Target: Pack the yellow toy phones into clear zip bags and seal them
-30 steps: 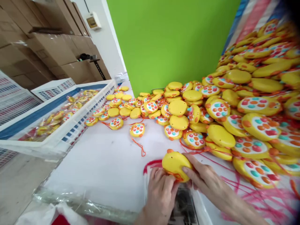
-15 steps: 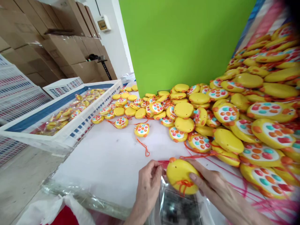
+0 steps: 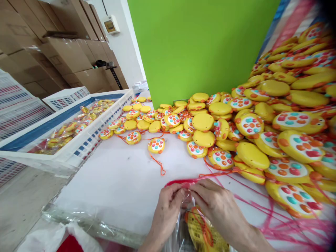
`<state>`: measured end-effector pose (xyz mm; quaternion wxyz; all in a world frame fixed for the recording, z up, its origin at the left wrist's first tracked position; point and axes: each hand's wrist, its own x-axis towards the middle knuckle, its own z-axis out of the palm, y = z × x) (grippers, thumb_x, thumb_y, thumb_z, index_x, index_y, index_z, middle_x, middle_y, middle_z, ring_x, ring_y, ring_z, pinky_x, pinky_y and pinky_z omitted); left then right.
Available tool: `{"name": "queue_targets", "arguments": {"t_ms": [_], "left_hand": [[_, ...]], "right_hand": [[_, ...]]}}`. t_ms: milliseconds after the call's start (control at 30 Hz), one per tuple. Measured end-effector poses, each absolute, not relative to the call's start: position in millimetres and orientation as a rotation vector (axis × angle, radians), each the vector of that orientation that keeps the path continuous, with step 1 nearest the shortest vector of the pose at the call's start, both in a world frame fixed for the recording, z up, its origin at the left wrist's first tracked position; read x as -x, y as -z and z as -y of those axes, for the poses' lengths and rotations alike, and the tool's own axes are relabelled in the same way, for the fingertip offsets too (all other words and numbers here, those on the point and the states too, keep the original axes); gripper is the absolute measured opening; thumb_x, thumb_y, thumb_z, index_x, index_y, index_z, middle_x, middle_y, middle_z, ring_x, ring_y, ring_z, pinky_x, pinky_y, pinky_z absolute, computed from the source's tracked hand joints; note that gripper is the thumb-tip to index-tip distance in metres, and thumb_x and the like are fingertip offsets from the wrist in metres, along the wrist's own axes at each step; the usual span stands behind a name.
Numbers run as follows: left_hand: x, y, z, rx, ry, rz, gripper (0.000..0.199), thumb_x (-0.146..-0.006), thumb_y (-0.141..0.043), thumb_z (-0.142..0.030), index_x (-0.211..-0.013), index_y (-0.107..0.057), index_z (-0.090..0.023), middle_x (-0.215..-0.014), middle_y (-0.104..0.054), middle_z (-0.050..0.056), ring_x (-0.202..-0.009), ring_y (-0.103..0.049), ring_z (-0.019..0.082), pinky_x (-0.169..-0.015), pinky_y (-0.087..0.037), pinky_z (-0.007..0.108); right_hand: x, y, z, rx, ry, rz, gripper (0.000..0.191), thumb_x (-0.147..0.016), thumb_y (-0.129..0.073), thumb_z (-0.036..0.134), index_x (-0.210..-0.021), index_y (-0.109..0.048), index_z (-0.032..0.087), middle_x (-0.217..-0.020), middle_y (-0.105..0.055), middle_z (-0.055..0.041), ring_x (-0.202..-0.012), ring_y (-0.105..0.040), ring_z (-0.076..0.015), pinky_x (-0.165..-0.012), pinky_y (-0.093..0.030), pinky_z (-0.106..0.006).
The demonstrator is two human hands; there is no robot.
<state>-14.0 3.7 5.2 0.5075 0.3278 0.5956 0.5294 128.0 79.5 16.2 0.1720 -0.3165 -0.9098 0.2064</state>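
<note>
My left hand [image 3: 168, 210] and my right hand [image 3: 215, 206] meet at the near edge of the white table [image 3: 118, 182]. Both pinch the red-edged top of a clear plastic bag [image 3: 183, 224]. A yellow round toy with an orange string [image 3: 203, 231] lies inside that bag, below my hands. Right of my hands rises a big heap of the same yellow toys with coloured dots [image 3: 283, 119]. A single toy [image 3: 156, 145] with a loose orange cord lies on the table further out.
A white crate [image 3: 78, 147] at the left holds several bagged toys. Cardboard boxes [image 3: 63, 52] are stacked behind it. A green board [image 3: 199, 45] stands at the back. Pink-edged empty bags [image 3: 288, 217] lie at the right. More clear plastic [image 3: 86, 224] hangs over the near table edge.
The yellow toy that my right hand held above the bag is now inside it. Both hands have moved to the bag's top edge and closed on it.
</note>
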Motion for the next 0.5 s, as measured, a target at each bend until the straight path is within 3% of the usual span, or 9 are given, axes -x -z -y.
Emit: {"name": "queue_targets", "arguments": {"t_ms": [133,300,400,500], "left_hand": [[15,-10,-2,-0.909,-1.22,-1.531,0.025,-0.087,-0.054,-0.033,-0.091,-0.07,-0.016,-0.085,-0.07,0.006,-0.081,-0.063,0.02,-0.072,-0.05,0.027],[5,-19,-3,-1.258,-1.122,-1.707,0.028,-0.092,-0.042,-0.026,-0.087,-0.068,-0.019,-0.073,-0.066,0.003,-0.066,-0.058,0.017,-0.062,-0.043,0.024],[3,-13,0,-1.36,-1.046,-1.765,0.027,-0.094,-0.04,-0.029,-0.088,-0.065,-0.021,-0.075,-0.067,0.004,-0.066,-0.06,0.017,-0.062,-0.044,0.025],[6,-1,3,-1.184,-1.142,-1.684,0.028,-0.093,-0.041,-0.039,-0.091,-0.063,-0.021,-0.083,-0.07,0.006,-0.075,-0.066,0.02,-0.072,-0.05,0.028]], "right_hand": [[-121,-14,-74,0.881,-0.502,2.553,0.017,-0.091,-0.048,0.012,-0.086,-0.062,0.02,-0.082,-0.064,-0.0031,-0.073,-0.06,-0.0181,-0.062,-0.04,-0.028],[-114,-18,-72,0.807,-0.291,2.548,0.018,-0.084,-0.053,0.006,-0.073,-0.057,0.019,-0.072,-0.062,-0.0013,-0.065,-0.057,-0.0167,-0.058,-0.037,-0.028],[-118,-21,-78,0.842,-0.314,2.49,0.019,-0.086,-0.05,0.01,-0.072,-0.058,0.019,-0.07,-0.061,-0.0014,-0.064,-0.058,-0.0159,-0.058,-0.038,-0.026],[-146,-18,-93,1.041,-0.439,2.324,0.017,-0.089,-0.047,0.019,-0.082,-0.063,0.021,-0.077,-0.066,-0.0026,-0.067,-0.062,-0.0156,-0.062,-0.044,-0.026]]}}
